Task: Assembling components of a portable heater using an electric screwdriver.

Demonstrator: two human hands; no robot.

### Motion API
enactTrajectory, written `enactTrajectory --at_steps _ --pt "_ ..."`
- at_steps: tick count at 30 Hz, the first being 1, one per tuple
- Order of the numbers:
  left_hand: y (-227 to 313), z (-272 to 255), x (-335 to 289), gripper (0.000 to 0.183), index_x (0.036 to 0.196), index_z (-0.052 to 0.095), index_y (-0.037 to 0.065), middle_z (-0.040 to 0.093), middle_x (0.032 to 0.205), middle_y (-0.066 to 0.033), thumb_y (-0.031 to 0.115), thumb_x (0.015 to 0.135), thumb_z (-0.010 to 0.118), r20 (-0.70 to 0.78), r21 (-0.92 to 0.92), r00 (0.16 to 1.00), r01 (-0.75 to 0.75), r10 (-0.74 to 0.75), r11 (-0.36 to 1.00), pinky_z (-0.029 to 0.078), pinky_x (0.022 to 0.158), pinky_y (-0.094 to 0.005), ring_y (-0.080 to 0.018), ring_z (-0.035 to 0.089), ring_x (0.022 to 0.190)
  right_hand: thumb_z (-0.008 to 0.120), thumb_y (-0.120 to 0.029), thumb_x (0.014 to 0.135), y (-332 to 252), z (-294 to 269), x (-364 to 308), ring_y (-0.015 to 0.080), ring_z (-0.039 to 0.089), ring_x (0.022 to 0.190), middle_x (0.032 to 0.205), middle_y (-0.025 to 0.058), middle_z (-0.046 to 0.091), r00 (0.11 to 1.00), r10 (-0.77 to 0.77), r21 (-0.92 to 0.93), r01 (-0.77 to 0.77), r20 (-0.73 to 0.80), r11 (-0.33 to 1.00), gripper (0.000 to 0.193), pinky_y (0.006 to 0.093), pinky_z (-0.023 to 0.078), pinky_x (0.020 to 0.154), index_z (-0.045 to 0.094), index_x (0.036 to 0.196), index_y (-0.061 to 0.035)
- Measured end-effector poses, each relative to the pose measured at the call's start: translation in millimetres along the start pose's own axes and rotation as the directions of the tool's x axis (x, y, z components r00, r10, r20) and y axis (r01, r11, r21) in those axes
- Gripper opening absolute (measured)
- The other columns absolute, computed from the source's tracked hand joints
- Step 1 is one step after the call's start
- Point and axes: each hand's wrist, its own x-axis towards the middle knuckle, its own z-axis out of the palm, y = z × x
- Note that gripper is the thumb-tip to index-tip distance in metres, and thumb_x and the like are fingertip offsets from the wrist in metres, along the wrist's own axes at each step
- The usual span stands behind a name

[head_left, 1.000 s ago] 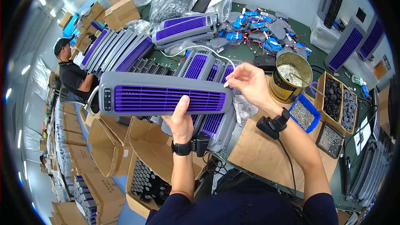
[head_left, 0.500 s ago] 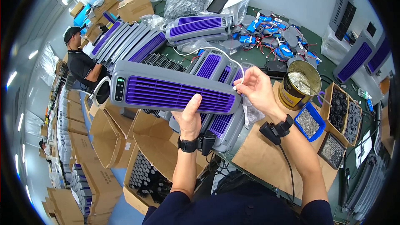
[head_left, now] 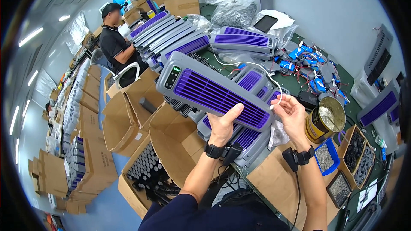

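My left hand [head_left: 222, 127] grips a grey tower fan unit [head_left: 174, 91] from below, its thumb on the purple slatted grille. The unit hangs aslant over the table, with its left end higher. Green lights glow on a small dark panel [head_left: 172, 77] at that end. Beside the right end, my right hand [head_left: 292, 117] pinches the white plug end of a thin white cable [head_left: 268, 75]. Whether the plug sits in the unit cannot be made out. More grey and purple fan units [head_left: 249, 139] lie beneath the held one.
Stacked fan units [head_left: 244, 39] and blue battery packs with wires [head_left: 317, 85] lie toward the back. At right stand a metal tin [head_left: 314, 125], a blue tray of small metal parts [head_left: 338, 162] and a wooden box [head_left: 345, 143]. Open cartons [head_left: 173, 137] stand at left; a person [head_left: 117, 45] sits beyond.
My view has swung to the left, so the scene sits further right. The held unit slopes more steeply down to the right. Both hands keep their grips.
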Motion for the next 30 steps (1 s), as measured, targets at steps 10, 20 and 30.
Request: enactTrajectory --at_steps 10,20,30 --pt "0.5 3.6 1.7 0.049 0.114 0.053 0.005 0.058 0.102 -0.0048 0.004 0.071 0.078 0.013 0.020 1.000 0.024 -0.024 1.000 0.050 0.084 -0.0327 -0.0167 0.059 0.091 0.062 -0.015 0.093 -2.6 -0.5 2.6 0.0073 0.059 0.075 0.088 0.0035 0.068 1.000 -0.006 -0.120 0.006 0.006 0.993 0.020 0.0224 0.050 0.072 0.068 0.100 0.0034" --pt "2.4 4.4 -0.9 0.051 0.114 0.052 0.005 0.058 0.103 -0.0051 0.005 0.071 0.079 0.016 0.026 1.000 0.000 0.000 1.000 0.049 0.085 -0.0326 -0.0169 0.059 0.092 0.062 -0.014 0.093 -0.4 1.3 1.4 0.0072 0.059 0.075 0.087 0.0039 0.068 1.000 -0.018 -0.107 0.017 -0.005 0.994 0.019 0.0220 0.050 0.070 0.068 0.099 0.0034" --pt "2.6 14.5 -5.3 0.053 0.117 0.053 0.004 0.057 0.106 -0.0037 0.000 0.070 0.078 -0.018 0.022 1.000 -0.021 0.022 1.000 0.047 0.089 -0.0333 -0.0174 0.057 0.096 0.052 -0.015 0.098 4.5 5.4 4.1 0.0105 0.061 0.066 0.078 0.0080 0.067 0.990 -0.093 -0.207 0.070 -0.105 0.976 0.021 0.0246 0.050 0.059 0.060 0.090 0.0029"
